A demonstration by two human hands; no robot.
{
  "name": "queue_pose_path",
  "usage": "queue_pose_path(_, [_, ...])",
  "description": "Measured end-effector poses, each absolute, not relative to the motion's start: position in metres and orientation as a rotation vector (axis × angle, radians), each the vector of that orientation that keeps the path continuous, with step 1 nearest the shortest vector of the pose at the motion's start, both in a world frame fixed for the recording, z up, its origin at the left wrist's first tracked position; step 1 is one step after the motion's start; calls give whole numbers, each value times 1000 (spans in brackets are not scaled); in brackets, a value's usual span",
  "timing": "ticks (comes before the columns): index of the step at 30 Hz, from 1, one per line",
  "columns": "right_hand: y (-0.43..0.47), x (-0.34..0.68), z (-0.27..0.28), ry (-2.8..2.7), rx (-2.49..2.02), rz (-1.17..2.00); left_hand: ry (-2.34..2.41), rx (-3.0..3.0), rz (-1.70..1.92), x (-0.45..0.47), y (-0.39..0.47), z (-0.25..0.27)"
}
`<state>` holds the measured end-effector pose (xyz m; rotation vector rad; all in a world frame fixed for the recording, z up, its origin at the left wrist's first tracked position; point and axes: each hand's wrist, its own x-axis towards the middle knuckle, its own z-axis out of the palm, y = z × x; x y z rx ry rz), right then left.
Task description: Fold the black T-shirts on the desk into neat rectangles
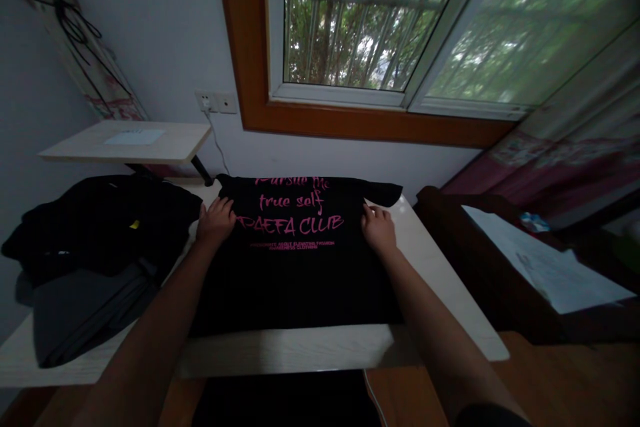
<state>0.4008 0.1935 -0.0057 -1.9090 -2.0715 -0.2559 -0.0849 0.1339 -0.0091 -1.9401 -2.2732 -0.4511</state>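
Head view. My left hand (216,219) and my right hand (379,228) rest palm-down on a black T-shirt (300,280) that lies spread on the white table (440,280), its pink lettering (293,213) facing up and readable from my side. Both hands lie flat with fingers loosely spread, clamped on nothing; each presses the cloth near a side edge, level with the print. As I judge it, the step in hand is smoothing the shirt flat, and it goes best if both palms keep even pressure and draw outward together, so that the print stays centred and no crease is pushed toward the far sleeve (385,192). Count: one spread T-shirt; two hands, both mine; one heap of dark clothes (100,227) at my left, touching the shirt's edge, how many garments I cannot tell; one small raised shelf (165,143) behind it; one wall socket plate (216,102) with one cord; one window (360,20); loose white paper sheets (540,260) on the dark furniture at my right.
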Motion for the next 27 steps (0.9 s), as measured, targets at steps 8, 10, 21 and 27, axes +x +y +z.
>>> queue_pose_path(8, [119, 415, 6, -2007, -1984, -204, -2035, -1989, -515, -87, 63, -13])
queue_pose_path(10, [105, 422, 8, -1958, -2003, -95, -2048, -1990, -490, -87, 46, -11])
queue_pose_path(21, [54, 472, 28, -1720, -1756, 948, -2335, -1911, -387, -85, -21, 5])
queue_pose_path(27, [40, 494, 27, -1722, -1815, 1017, -2791, -2123, -385, -101, -44, 16])
